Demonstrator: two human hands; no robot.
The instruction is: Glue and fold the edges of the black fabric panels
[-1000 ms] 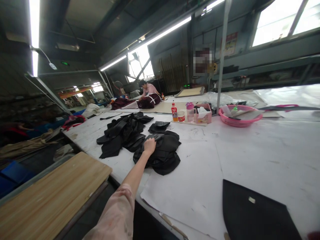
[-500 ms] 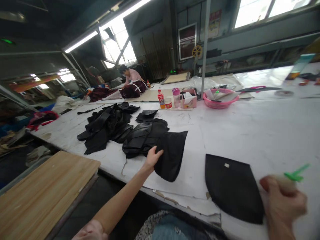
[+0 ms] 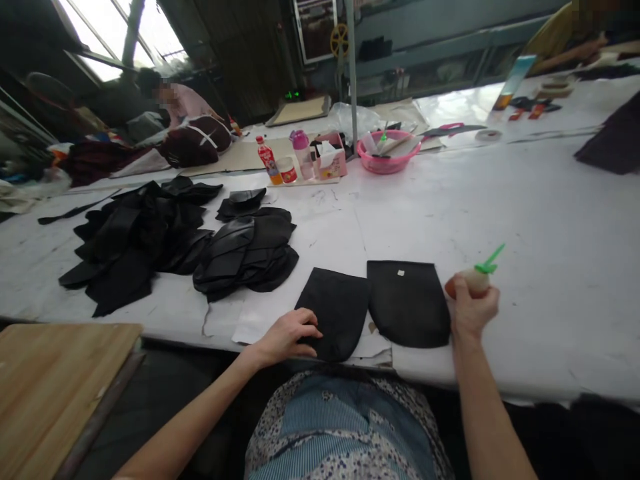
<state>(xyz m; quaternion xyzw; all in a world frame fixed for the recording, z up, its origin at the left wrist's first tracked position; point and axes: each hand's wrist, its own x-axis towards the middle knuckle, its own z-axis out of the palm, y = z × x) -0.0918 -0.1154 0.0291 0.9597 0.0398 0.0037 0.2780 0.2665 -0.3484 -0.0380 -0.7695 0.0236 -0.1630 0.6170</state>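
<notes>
Two black fabric pieces lie side by side at the near edge of the white table (image 3: 525, 220). My left hand (image 3: 287, 335) rests with curled fingers on the near left corner of the left piece (image 3: 337, 310). The right piece (image 3: 407, 302), with a small white tag near its top, lies flat and untouched. My right hand (image 3: 470, 308) is closed around a small bottle with a green nozzle (image 3: 481, 275), held just right of that piece. A stack of black pieces (image 3: 247, 253) sits to the left.
A bigger heap of black cut fabric (image 3: 130, 240) lies further left. A pink basin (image 3: 390, 155), drink bottles (image 3: 269, 161) and a tissue box (image 3: 330, 160) stand at the back. Another person (image 3: 175, 100) works far off. A wooden board (image 3: 50, 387) is at lower left.
My left hand drew one black piece from the stack to the near edge, beside the tagged piece. My right hand with the bottle came into view. The view swung right and down.
</notes>
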